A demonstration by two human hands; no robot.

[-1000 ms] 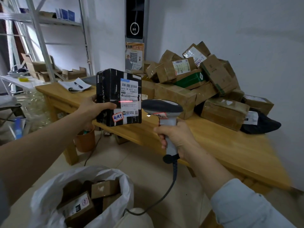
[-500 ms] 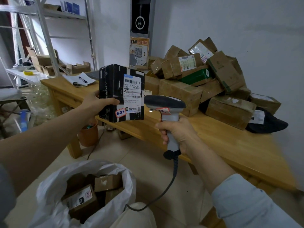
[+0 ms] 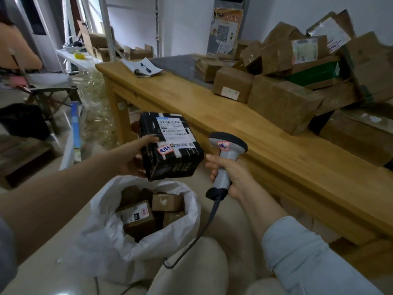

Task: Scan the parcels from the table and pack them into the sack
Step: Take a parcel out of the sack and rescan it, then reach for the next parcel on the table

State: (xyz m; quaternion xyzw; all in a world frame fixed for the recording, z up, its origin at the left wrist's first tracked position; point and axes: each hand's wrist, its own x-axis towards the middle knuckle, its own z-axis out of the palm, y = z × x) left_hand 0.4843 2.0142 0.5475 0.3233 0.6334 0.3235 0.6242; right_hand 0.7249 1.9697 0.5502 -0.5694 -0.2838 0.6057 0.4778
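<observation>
My left hand (image 3: 136,158) grips a black parcel (image 3: 170,145) with a white shipping label, holding it just above the open mouth of the white sack (image 3: 127,235). Several brown boxes lie inside the sack. My right hand (image 3: 229,175) holds a grey barcode scanner (image 3: 227,150) by its handle, right of the parcel, its cable trailing down. A heap of brown parcels (image 3: 282,99) is piled on the wooden table (image 3: 265,154) at the right.
A notepad with a pen (image 3: 144,68) lies at the table's far end. A folding chair (image 3: 49,86) and a black bag (image 3: 23,122) stand on the floor to the left. Shelving with boxes (image 3: 97,41) is behind.
My left hand has lowered the black parcel from scanning height down over the sack and tipped its label upward. The scanner has dropped too, and its red beam is off the label.
</observation>
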